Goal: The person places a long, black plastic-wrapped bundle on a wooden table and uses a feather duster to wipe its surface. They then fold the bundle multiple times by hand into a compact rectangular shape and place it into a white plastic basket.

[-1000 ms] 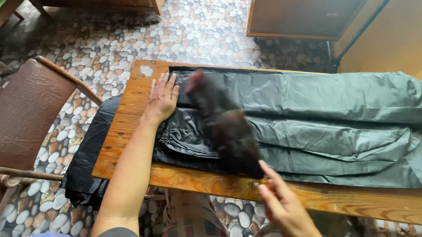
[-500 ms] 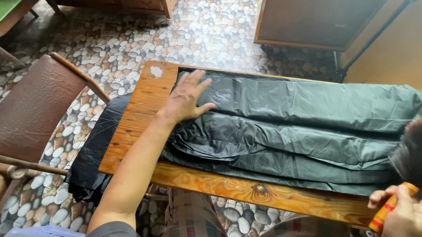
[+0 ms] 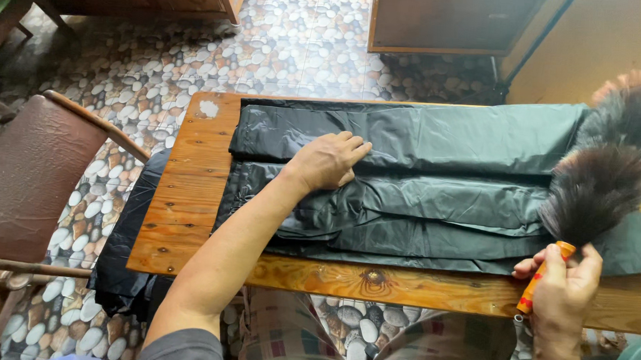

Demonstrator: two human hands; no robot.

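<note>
Head view: one hand presses a black plastic sheet flat while the other holds a feather duster at its far right end.

The left hand (image 3: 327, 161) lies palm down on the black plastic sheet (image 3: 437, 138), fingers (image 3: 351, 147) straight and close together, gripping nothing. The sheet is spread in folded layers across most of the wooden worktop (image 3: 190, 196), and its left end hangs over the worktop's edge toward the pebble-patterned floor (image 3: 297, 49). The right hand (image 3: 562, 288) has its fingers clamped on the orange handle of the feather duster (image 3: 605, 178), near the front edge of the worktop; the dark, fluffy head rises over the right end of the sheet. A brown chair (image 3: 25, 181) stands to the left of the worktop.
</note>
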